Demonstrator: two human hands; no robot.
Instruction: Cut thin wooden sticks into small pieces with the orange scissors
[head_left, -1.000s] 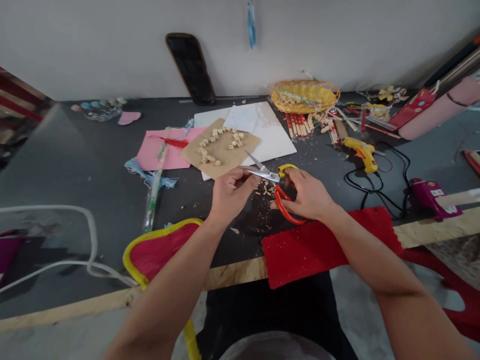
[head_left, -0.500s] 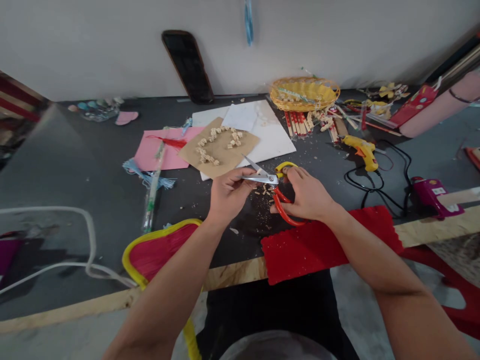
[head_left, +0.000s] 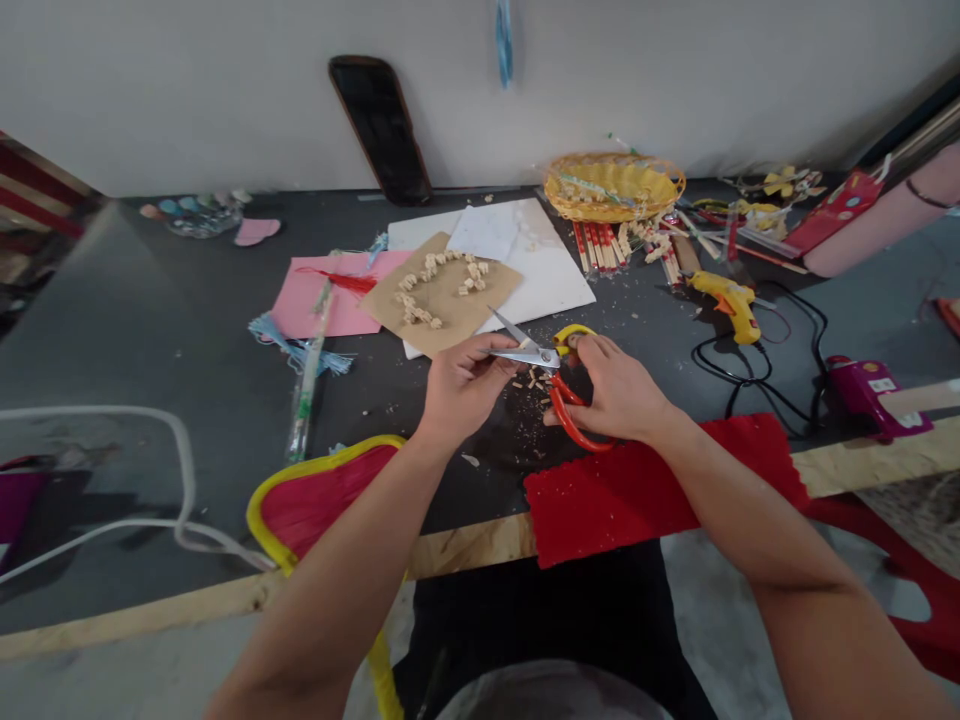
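Observation:
My right hand (head_left: 619, 390) grips the scissors (head_left: 576, 420) by their red and yellow handles, with the blades spread apart and pointing left. My left hand (head_left: 466, 388) is closed in a pinch at the blades, on a small pale stick piece (head_left: 521, 345) that lies between them. Short cut pieces (head_left: 536, 379) and crumbs lie on the dark table (head_left: 397, 410) beneath the scissors. Beyond my hands, clusters of small pale pieces (head_left: 418, 312) form a curve on a brown paper square (head_left: 450, 325).
A yellow basket (head_left: 615, 190), red-and-white sticks (head_left: 598, 247) and a yellow glue gun (head_left: 726, 303) with a black cord lie at the right. Red cloth (head_left: 615, 505) hangs over the front edge. Pink paper (head_left: 296, 300) and blue tassels (head_left: 300, 352) are left; a phone (head_left: 382, 130) leans on the wall.
The whole view has shifted very slightly. Both hands and the spread scissors keep nearly the same pose.

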